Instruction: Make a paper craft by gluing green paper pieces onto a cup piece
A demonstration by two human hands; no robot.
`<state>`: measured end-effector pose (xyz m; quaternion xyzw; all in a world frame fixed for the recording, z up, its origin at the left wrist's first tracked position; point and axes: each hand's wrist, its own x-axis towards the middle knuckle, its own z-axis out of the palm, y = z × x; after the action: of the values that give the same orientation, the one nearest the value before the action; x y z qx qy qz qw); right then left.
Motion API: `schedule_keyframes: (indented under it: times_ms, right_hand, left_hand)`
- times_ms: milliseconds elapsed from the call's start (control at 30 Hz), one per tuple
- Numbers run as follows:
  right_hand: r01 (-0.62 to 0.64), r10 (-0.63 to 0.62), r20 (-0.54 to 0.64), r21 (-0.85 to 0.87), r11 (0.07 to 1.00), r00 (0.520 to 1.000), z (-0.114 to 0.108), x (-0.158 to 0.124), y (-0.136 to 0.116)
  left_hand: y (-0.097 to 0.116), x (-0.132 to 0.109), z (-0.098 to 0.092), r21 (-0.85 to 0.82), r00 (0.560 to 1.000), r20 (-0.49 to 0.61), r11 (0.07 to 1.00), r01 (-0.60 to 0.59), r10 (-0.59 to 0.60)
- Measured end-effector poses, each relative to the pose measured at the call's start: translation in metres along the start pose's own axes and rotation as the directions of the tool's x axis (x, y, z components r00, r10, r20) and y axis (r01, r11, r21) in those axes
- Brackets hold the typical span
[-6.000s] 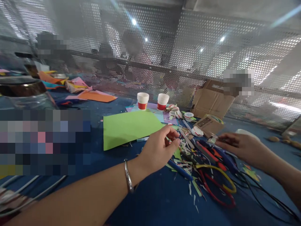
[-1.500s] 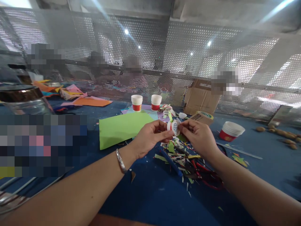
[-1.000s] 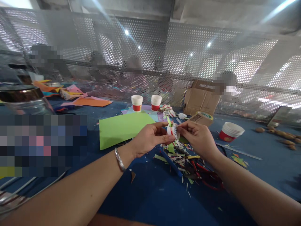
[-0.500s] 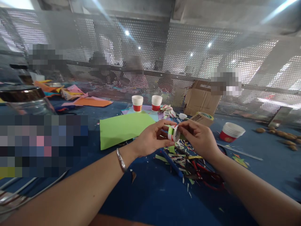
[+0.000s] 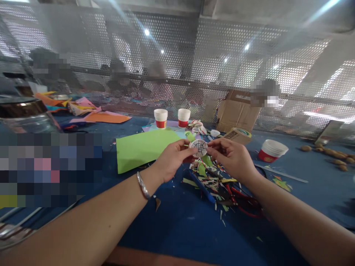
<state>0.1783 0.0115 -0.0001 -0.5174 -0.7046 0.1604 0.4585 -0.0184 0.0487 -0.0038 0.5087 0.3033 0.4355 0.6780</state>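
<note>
Jar (image 5: pixel 26 112), left of frame, on blue tabletop (image 5: pixel 172 218); perf. metal screen (image 5: pixel 166 40) spans upper half. L hand (image 5: pixel 172 160), approx. ctr: fingers pinch line-marked white disc (image 5: pixel 198 148), frame ctr. R hand (image 5: pixel 235 159): fingers pinch disc's R edge. Stacked cups (image 5: pixel 273 150), mid-right.

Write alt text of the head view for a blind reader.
A person's left hand and right hand hold a small round white piece marked with dark lines, above a blue table strewn with paper scraps. Beyond the hands are a green sheet and stacks of red-and-white paper cups.
</note>
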Motion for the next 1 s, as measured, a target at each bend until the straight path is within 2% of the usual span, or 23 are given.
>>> schedule_keyframes:
  times_ms: [100, 167, 267, 400, 500, 633, 700, 767, 900, 1000]
  right_hand:
    - [-0.029, 0.029, 0.002, 0.033, 0.999, 1.0, -0.008, 0.004, -0.005]
    - [-0.042, 0.042, -0.01, 0.042, 0.998, 0.999, -0.015, 0.007, -0.006]
    - [-0.074, 0.075, 0.024, -0.005, 0.997, 0.997, -0.027, 0.009, -0.002]
    - [-0.139, 0.15, 0.139, -0.081, 0.987, 0.979, -0.038, 0.0, 0.003]
    - [-0.151, 0.178, 0.214, -0.138, 0.979, 0.961, -0.036, -0.013, -0.002]
    - [-0.012, 0.133, 0.348, -0.329, 0.944, 0.928, -0.021, -0.026, -0.022]
    - [0.053, 0.129, 0.427, -0.39, 0.92, 0.895, -0.011, -0.032, -0.032]
    - [0.108, 0.151, 0.477, -0.472, 0.875, 0.866, -0.002, -0.036, -0.037]
    - [0.183, 0.178, 0.54, -0.549, 0.816, 0.823, 0.008, -0.042, -0.04]
    - [0.193, 0.175, 0.537, -0.559, 0.806, 0.825, 0.009, -0.043, -0.038]
  left_hand:
    - [0.006, 0.003, -0.006, 0.14, 0.994, -0.106, 0.99, -0.009, 0.024]
    - [0.01, 0.005, -0.012, 0.291, 0.99, -0.117, 0.956, -0.044, 0.081]
    - [0.011, 0.006, -0.02, 0.481, 0.993, -0.027, 0.872, -0.087, 0.114]
    - [0.013, 0.005, -0.027, 0.608, 0.998, 0.066, 0.792, -0.057, 0.022]
    - [0.016, 0.003, -0.027, 0.761, 0.991, 0.133, 0.642, -0.09, -0.02]
    - [0.024, -0.001, -0.026, 0.921, 0.985, 0.157, 0.35, -0.171, 0.068]
    - [0.026, -0.002, -0.027, 0.957, 0.982, 0.152, 0.232, -0.174, 0.109]
    - [0.028, -0.002, -0.03, 0.977, 0.984, 0.149, 0.142, -0.161, 0.096]
    - [0.03, -0.003, -0.034, 0.986, 0.989, 0.145, 0.077, -0.145, 0.009]
    - [0.033, -0.004, -0.036, 0.99, 0.991, 0.129, 0.055, -0.126, -0.043]
